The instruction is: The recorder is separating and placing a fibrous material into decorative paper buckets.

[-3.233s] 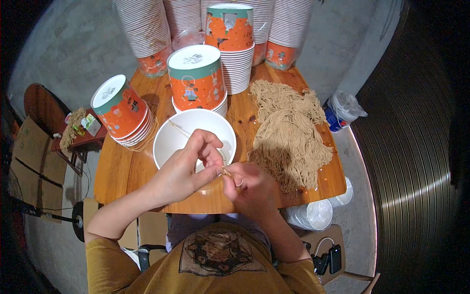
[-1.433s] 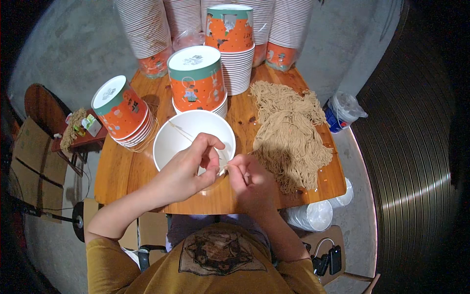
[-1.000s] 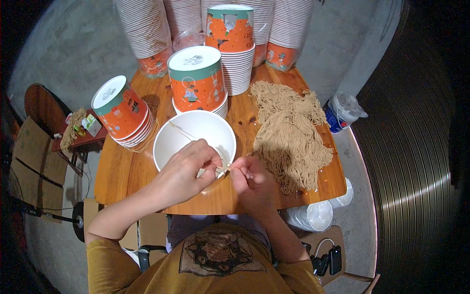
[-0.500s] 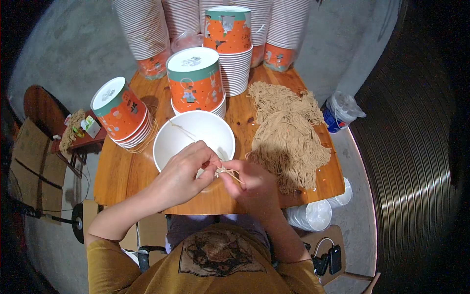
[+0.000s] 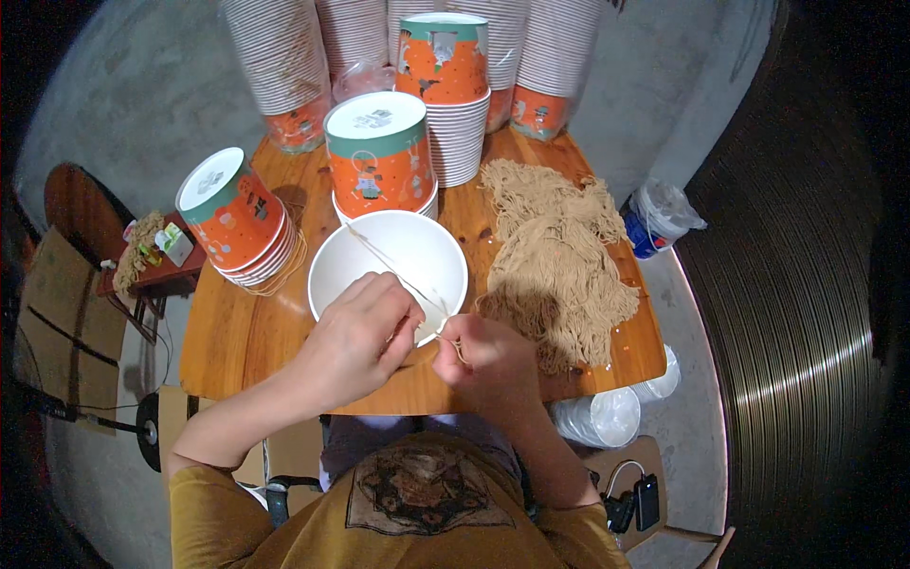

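Observation:
Before me on the wooden table is a white paper bucket (image 5: 427, 242), its mouth turned up toward me. A thin tan string (image 5: 396, 273) runs across its mouth from the far rim to the near right rim. At that near rim my right hand (image 5: 493, 356) pinches the string, a small loop showing by its fingers. My left hand (image 5: 353, 332) is at the bucket's near side, thumb and fingers pressed together. Whatever those fingertips hold is too small to make out. To the right lies a heap of tan strings (image 5: 559, 266).
Upside-down orange paper buckets stand behind the white one (image 5: 374, 171) and at the left (image 5: 232, 213), the left stack with strings around its base. Bagged bucket stacks (image 5: 275, 66) line the back. A blue-and-white pail (image 5: 654, 223) stands beyond the table's right edge.
My hands have drawn apart; before, they met over the string at the near rim. The white bucket has shifted slightly right, and the string across its mouth shows more fully.

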{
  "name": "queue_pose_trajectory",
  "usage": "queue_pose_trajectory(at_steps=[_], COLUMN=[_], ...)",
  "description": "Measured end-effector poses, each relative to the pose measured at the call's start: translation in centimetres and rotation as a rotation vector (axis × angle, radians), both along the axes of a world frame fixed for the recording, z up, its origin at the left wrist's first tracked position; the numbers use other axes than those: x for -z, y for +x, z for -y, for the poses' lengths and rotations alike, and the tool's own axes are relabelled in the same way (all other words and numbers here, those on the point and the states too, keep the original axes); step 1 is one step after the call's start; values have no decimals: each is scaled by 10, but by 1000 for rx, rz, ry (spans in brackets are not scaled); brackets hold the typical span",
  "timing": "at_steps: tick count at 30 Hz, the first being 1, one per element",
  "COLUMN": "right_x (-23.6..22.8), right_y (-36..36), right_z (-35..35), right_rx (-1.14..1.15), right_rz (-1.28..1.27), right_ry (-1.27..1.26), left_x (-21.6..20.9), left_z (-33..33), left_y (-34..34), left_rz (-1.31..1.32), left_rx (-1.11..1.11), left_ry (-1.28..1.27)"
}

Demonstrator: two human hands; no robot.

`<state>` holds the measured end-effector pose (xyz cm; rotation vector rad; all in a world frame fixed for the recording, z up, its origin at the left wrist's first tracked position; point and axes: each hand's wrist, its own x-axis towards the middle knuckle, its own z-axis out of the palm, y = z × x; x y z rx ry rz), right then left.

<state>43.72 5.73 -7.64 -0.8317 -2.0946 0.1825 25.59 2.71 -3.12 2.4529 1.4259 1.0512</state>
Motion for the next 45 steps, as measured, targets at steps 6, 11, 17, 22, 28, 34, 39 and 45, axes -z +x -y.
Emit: queue_pose_trajectory(at_steps=[6, 11, 17, 22, 28, 34, 39, 45], right_x=[-2, 3, -9, -24, -24, -27, -22, -32], right_y=[0, 0, 5, 12, -6, -27, -32, -37], right_z=[2, 0, -1, -15, -55, -47, -49, -44], right_rx=[-34, 5, -129, -129, -264, -193, -234, -127], right_rz=[-93, -49, -10, 43, 17, 140, 120, 140], right_ry=[-80, -69, -107, 8, 37, -266, -254, -310], left_x=[1, 4, 4, 15, 19, 15, 4, 10], left_z=[-1, -6, -3, 9, 10, 14, 4, 0], left_y=[-1, -9, -9, -14, -28, -30, -17, -15], left_rz=[49, 28, 75, 155, -19, 178, 185, 86], left_rx=[4, -39, -22, -27, 95, -32, -221, -243], left_ry=[12, 42, -14, -80, 46, -61, -262, -125])
